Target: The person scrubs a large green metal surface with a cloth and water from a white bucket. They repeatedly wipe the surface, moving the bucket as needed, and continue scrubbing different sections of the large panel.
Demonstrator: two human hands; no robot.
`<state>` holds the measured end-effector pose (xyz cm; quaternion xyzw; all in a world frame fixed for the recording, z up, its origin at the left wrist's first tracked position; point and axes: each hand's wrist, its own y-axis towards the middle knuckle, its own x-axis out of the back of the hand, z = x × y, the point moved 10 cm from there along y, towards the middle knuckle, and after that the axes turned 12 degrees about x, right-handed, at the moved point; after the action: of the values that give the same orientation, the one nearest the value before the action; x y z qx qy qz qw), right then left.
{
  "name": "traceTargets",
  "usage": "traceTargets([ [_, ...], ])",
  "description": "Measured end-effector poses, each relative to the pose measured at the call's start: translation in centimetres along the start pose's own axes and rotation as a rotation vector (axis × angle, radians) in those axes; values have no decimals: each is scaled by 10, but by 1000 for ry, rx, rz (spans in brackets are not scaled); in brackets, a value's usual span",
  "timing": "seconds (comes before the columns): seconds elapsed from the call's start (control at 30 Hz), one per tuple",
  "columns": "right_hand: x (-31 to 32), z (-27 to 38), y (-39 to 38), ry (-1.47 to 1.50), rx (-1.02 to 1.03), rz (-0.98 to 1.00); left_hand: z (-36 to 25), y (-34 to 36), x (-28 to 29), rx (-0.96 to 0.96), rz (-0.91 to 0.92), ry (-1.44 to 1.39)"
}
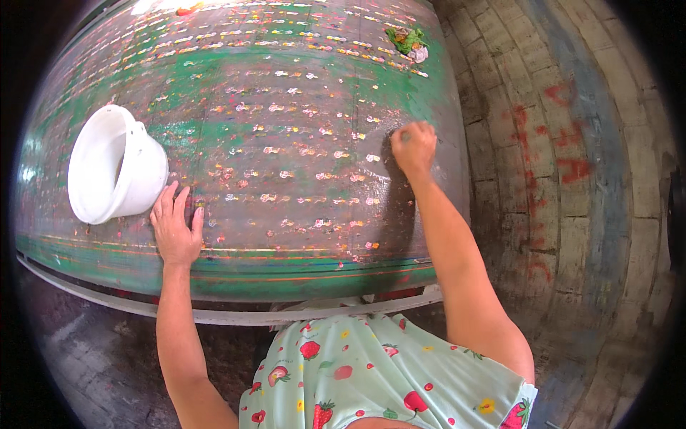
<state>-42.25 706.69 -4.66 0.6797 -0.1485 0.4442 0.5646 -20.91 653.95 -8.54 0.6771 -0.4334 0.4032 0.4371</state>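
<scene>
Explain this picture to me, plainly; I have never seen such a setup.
There is no robot here, just a person's two bare hands. A wide fisheye camera on the person's head looks down, so edges curve and corners go black. The worn green table carries rows of small pale and coloured marks or bits, too small to make out. The left hand lies with fingers spread beside a white bucket. The right hand is curled into a fist around something with a dark round end, too blurred to identify. Beyond it sits a green and pinkish crumpled bundle.
</scene>
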Motion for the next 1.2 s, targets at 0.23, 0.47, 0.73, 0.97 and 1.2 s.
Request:
traceTargets([
  [0.23,-55,110,35,142,119,-7,-1,-1,-1,-1,-15,13],
  [0.47,-32,74,56,59,80,-43,0,0,0,7,-14,-8],
  [0.73,-28,141,10,302,327,29,-1,0,2,-9,-33,13],
  [0.97,-52,105,64,125,197,-54,-2,-1,2,-10,-44,22],
  [1.2,-23,96,2,270,336,83,-3,0,4,-3,-22,-2],
])
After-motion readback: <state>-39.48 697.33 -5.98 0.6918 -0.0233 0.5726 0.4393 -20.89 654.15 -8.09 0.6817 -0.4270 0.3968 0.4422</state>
